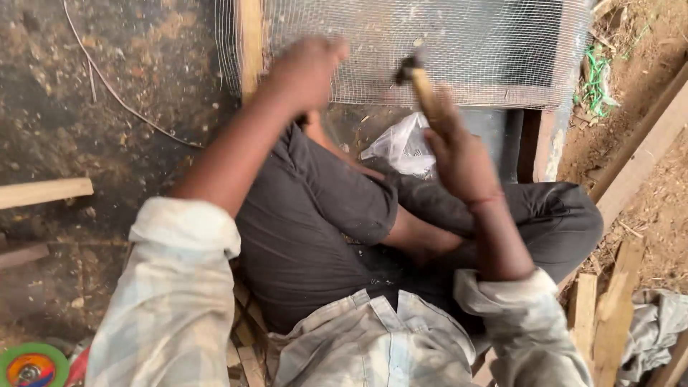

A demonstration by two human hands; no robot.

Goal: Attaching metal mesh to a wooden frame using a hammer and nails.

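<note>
Plastic bag [401, 147], green cord [595, 82], rag [656, 326]

One hammer [419, 80], one sheet of wire mesh [459, 43] on one wooden frame [251, 43], and one clear plastic bag [403, 147]. Two hands: left hand [307, 72] and right hand [459, 158]. One green-rimmed disc [32, 365], one grey rag [656, 326].

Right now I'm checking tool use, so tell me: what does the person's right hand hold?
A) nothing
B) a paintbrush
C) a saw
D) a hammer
D: the right hand grips a wooden-handled hammer, raised in front of the wire mesh where the left hand rests.
</note>
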